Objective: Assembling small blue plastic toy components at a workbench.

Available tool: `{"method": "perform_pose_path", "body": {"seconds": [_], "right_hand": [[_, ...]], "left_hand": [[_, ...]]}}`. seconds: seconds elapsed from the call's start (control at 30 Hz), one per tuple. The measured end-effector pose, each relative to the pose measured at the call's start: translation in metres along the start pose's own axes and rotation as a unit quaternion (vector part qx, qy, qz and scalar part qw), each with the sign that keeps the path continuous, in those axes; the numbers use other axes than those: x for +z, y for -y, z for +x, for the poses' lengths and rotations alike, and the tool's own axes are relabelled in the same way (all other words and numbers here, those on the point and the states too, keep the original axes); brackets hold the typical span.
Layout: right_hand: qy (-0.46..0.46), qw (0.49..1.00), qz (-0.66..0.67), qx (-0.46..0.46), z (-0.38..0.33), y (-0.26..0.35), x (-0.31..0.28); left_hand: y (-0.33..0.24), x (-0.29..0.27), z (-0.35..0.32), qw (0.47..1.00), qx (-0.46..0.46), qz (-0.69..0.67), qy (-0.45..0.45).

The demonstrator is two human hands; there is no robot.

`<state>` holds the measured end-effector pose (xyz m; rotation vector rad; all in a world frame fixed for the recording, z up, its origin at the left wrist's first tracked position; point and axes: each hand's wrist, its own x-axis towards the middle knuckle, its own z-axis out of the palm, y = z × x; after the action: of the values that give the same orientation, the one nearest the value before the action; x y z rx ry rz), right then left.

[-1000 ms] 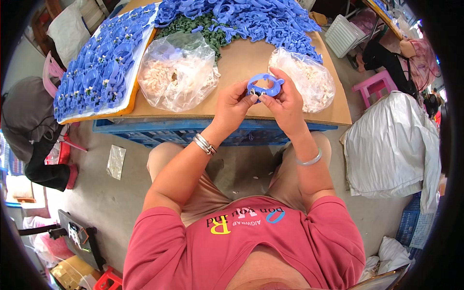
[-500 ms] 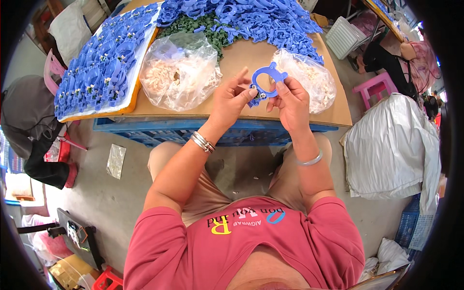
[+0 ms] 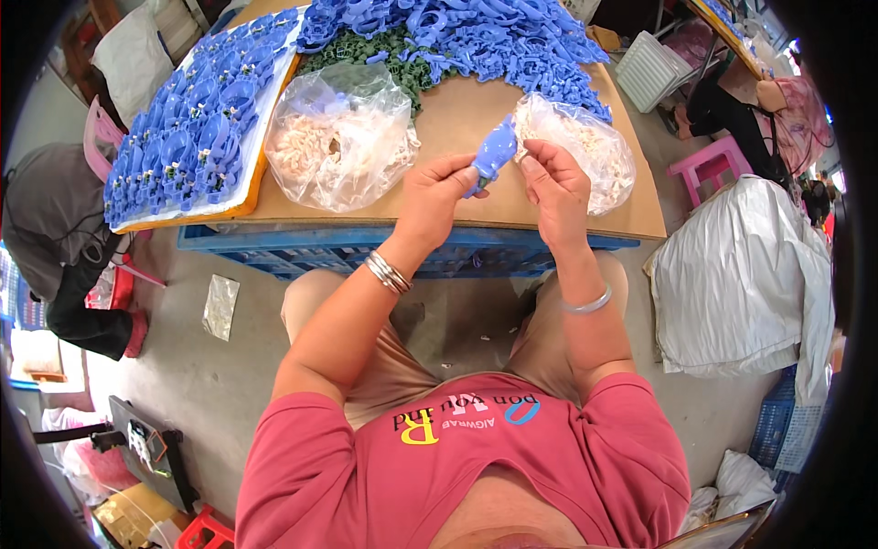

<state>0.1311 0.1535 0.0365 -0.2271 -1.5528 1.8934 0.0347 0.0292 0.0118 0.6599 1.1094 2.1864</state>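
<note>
My left hand [image 3: 437, 194] pinches the lower end of a blue plastic ring-shaped part [image 3: 497, 146], held above the table's near edge. The part is tilted, and its smooth, glossy side shows; its opening is out of sight. Just to its right is my right hand [image 3: 555, 179], thumb and fingertips pressed together and apart from the blue part. Whatever may be in that pinch is too small to make out. Beyond the hands, a clear plastic bag [image 3: 343, 178] of small cream-coloured pieces lies to the left, and a second such bag [image 3: 608, 174] to the right.
Loose blue parts [image 3: 476, 46] and small dark green pieces [image 3: 389, 48] are heaped at the table's far side. A tray of blue parts [image 3: 197, 119] stands at the left. A blue crate [image 3: 274, 252] is under the tabletop. People sit at both sides; a silvery sack [image 3: 741, 284] lies right.
The blue part has been turned, so its ring opening no longer faces up. My right hand has let go of it and moved slightly right; my left fingers have closed on its lower end.
</note>
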Motion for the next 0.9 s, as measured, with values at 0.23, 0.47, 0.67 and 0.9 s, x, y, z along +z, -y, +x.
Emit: {"method": "perform_pose_path", "body": {"seconds": [0.23,0.47,0.67,0.9], "right_hand": [[0.069,0.937,-0.28,-0.199,-0.003,-0.004,0.002],[0.043,0.947,-0.251,-0.194,-0.002,-0.009,0.001],[-0.01,0.985,-0.169,-0.039,0.0,-0.013,-0.004],[0.019,0.995,0.028,0.095,0.006,-0.011,-0.004]], "left_hand": [[-0.004,-0.01,0.004,0.964,-0.149,-0.216,0.054],[-0.003,-0.012,0.004,0.955,-0.172,-0.237,0.04],[-0.002,-0.015,0.006,0.946,-0.174,-0.268,0.043],[-0.004,-0.015,0.004,0.944,-0.17,-0.277,0.066]]}}
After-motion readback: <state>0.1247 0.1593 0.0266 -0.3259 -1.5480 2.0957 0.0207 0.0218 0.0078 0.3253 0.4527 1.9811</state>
